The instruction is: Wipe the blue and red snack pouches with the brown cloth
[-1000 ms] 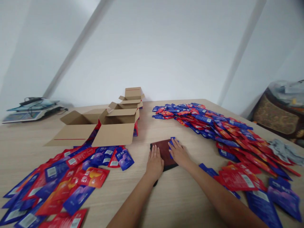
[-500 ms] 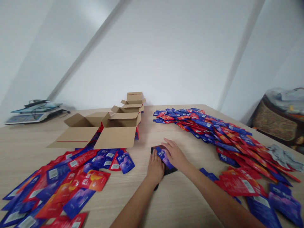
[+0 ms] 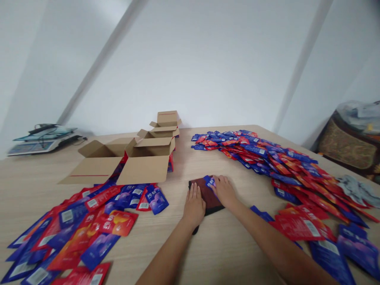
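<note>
On the near left of the surface [image 3: 231,247], a loose heap of red and blue pouches [image 3: 77,227] is lying. In the middle, the left hand [image 3: 194,206] rests flat, fingers almost together, upon the left part of a dark red cloth [image 3: 210,202] with black edge. A blue pouch [image 3: 209,181] lies on this same cloth, to the right of the left hand and partly beneath the bent fingers of the right hand [image 3: 224,190]; whether they pinch it, I cannot tell. Farther, open cardboard cartons [image 3: 144,170] stand at left, before a white wall [image 3: 213,71].
</note>
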A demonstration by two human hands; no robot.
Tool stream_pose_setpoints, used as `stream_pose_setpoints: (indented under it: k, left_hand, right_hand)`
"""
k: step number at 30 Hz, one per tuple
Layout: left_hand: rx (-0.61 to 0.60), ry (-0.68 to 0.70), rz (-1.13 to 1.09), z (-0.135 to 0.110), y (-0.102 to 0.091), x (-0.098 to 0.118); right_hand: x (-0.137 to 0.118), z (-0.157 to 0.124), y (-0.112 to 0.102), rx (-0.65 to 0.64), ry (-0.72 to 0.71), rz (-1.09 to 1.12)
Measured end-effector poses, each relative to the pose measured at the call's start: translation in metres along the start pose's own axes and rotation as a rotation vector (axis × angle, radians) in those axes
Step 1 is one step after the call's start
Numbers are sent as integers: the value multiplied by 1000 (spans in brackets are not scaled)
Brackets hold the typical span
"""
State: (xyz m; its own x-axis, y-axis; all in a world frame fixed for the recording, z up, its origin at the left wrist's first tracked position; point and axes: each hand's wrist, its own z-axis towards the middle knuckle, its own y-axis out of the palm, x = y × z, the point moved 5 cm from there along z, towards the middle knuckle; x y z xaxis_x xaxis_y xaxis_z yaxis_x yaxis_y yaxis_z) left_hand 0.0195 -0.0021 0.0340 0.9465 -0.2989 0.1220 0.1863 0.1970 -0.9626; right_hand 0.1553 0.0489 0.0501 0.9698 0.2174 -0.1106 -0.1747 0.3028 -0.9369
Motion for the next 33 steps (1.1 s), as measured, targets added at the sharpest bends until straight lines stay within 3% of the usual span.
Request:
stream_pose_setpoints:
  k: [5, 8, 12, 14, 17, 20, 23, 29, 33]
  left_hand:
    - [29, 1, -34, -1, 0, -1]
    - [34, -4, -45, -1, 2, -2]
    - [69, -5, -64, 0, 3, -3]
    - [75, -2, -65, 0, 3, -3]
    - [69, -1, -53, 0, 4, -3]
    - [56, 10, -36, 1, 6, -3]
    - [28, 13, -30, 1, 5, -3]
    - [-3, -6, -54, 0, 1, -2]
    - [9, -15, -69, 0, 1, -2]
  right_hand:
    - [21, 9, -17, -92, 120, -62]
    - [6, 7, -40, -48, 80, -59]
    - [-27, 0, -61, 35, -96, 87]
    - [-36, -1, -58, 45, -130, 120]
    - [-37, -4, -33, 10, -83, 87]
    - [-31, -7, -6, 2, -19, 63]
    - [-17, -7, 6, 25, 1, 49]
    - [24, 3, -3, -63, 100, -32]
    - [15, 2, -30, -63, 86, -78]
